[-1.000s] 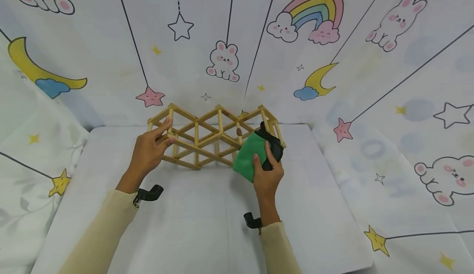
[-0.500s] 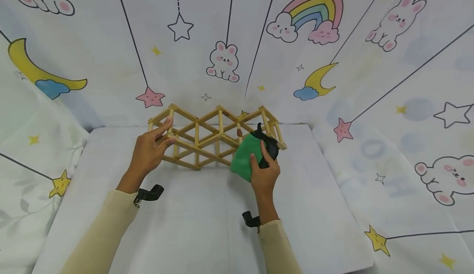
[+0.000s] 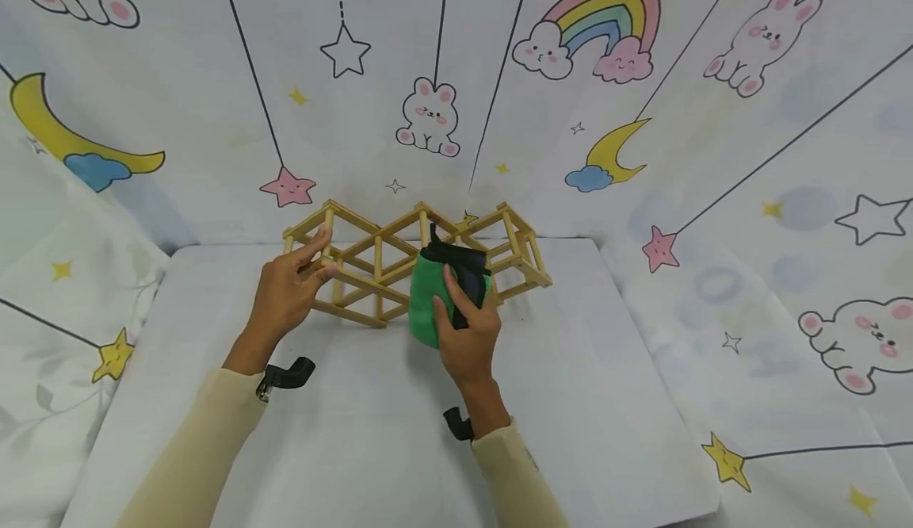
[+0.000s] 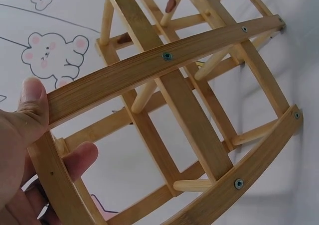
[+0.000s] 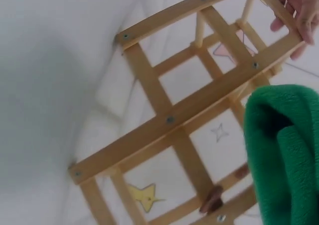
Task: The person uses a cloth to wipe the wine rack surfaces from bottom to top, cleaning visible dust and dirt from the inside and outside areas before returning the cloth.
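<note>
A folding lattice rack of pale wooden slats and rods (image 3: 380, 274) stands stretched out at the back of the white table. My left hand (image 3: 285, 290) grips its left end, the thumb (image 4: 32, 98) on one slat's end and a finger (image 4: 82, 160) reaching behind the upright. A folded green and black cloth (image 3: 428, 294) is in my right hand (image 3: 467, 330), pinched with the fingers along its black part. The cloth overlaps the middle of the rack in the head view. Up close its plush green fold (image 5: 279, 115) shows at the right wrist view's edge.
A white table (image 3: 357, 433) lies under the rack. Behind it hangs a printed backdrop (image 3: 371, 124) with rabbits, stars and moons. Reddish-brown spots (image 5: 213, 201) show on the rack's wood. A black wrist mount (image 3: 291, 373) is strapped to the left wrist.
My right hand has moved left with the cloth, from the rack's right end to its middle, uncovering the right section. The left hand and the rack stay in place.
</note>
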A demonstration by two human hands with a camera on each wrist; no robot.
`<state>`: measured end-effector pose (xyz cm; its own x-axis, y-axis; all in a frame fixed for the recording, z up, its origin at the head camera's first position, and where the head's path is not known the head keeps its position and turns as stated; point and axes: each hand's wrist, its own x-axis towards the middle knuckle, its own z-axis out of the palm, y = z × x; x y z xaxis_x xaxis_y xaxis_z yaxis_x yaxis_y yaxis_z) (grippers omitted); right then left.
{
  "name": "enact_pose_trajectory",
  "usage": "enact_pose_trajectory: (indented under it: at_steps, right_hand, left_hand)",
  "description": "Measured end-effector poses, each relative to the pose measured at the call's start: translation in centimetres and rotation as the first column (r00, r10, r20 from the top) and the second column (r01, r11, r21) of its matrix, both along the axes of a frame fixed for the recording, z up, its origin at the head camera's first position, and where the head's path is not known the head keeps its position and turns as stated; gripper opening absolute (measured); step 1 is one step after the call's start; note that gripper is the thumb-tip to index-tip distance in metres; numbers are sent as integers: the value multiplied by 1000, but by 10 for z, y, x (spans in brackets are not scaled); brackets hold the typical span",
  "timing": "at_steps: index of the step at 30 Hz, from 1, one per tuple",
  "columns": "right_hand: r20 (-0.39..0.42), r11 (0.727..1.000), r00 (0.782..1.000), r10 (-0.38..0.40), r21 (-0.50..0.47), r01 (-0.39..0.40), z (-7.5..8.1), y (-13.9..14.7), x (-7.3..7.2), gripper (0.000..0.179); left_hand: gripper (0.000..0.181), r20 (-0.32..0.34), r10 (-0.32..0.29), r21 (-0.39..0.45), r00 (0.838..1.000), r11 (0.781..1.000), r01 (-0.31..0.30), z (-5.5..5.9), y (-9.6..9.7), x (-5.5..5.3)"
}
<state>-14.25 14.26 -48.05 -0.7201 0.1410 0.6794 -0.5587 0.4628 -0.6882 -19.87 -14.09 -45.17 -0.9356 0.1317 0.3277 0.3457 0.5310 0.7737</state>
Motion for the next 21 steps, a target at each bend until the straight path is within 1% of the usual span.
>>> enact_pose_trajectory:
  at_steps: [1,3,5,8,11,12,13,14,16,17,18,19,21]
  right_hand:
    - [8,999,1000,-22,37,22,0,-3,-3,50]
    - [36,990,995,-92,114,87,-5,-4,-7,49]
    - [74,975,984,-164,162,151,-12,2,-8,50]
    - [145,955,953,-265,174,239,-26,18,-6,51]
    - [180,938,926,-333,158,307,-36,33,0,52]
    - [171,939,927,-334,144,312,-38,35,2,52]
    - [151,943,934,-325,130,307,-38,36,5,52]
    - [120,951,946,-302,112,290,-38,34,6,52]
    - [47,973,974,-222,75,218,-33,27,7,51]
    - [14,982,984,-176,65,175,-30,22,6,50]
    - [-12,988,991,-137,66,137,-28,16,5,49]
    - [-26,990,993,-114,80,116,-26,11,3,49]
    - [-23,986,993,-114,121,116,-25,5,-1,48]
  left_hand:
    - [63,2,0,3,1000,1000,0,0,0,0]
    - [63,4,0,7,1000,1000,0,-1,-1,-1]
    - [63,5,-3,10,1000,1000,2,-1,-1,-2]
    - [63,5,-4,8,1000,1000,4,-2,-2,-3]
    - [63,-4,-10,8,1000,1000,10,-2,-2,-3]
    - [63,-7,-10,9,1000,1000,10,-2,-2,-3]
    - [63,-9,-10,13,1000,1000,10,-1,-2,-2]
    - [63,-10,-11,18,1000,1000,11,-1,-2,-2]
    - [63,-11,-10,22,1000,1000,10,-1,-3,-2]
    - [63,-10,-9,24,1000,1000,9,-1,-2,-1]
    - [62,-9,-7,25,1000,1000,7,-1,-2,-1]
    - [62,-7,-7,26,1000,1000,7,0,-2,-1]
    - [62,1,-4,25,1000,1000,4,-1,-1,-1]
